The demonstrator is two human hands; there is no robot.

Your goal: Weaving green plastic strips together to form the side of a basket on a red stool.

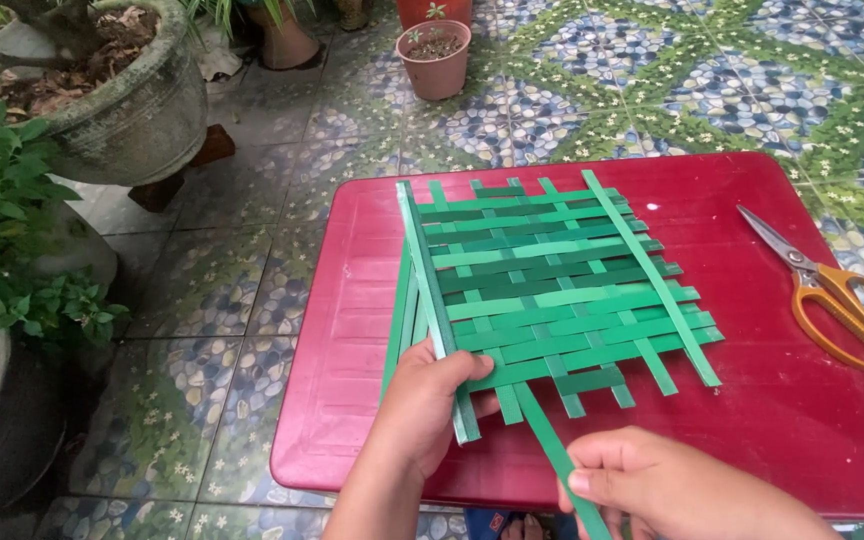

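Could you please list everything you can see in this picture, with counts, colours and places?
Woven mat: one, green strips in light and dark shades, middle of the table.
Loose strip: one, dark green, running from the mat's near edge to the right hand.
Table: one, dark red, centre and right.
Scissors: one pair, orange handles, right side of the table.
Small pot: one, pinkish, on the floor at the top.
Big planter: one, grey stone, top left.
Leafy plant: one, green, left edge.
Floor: patterned pebble tiles.
Left hand: grip on the mat's near left edge.
Right hand: pinching the loose strip.
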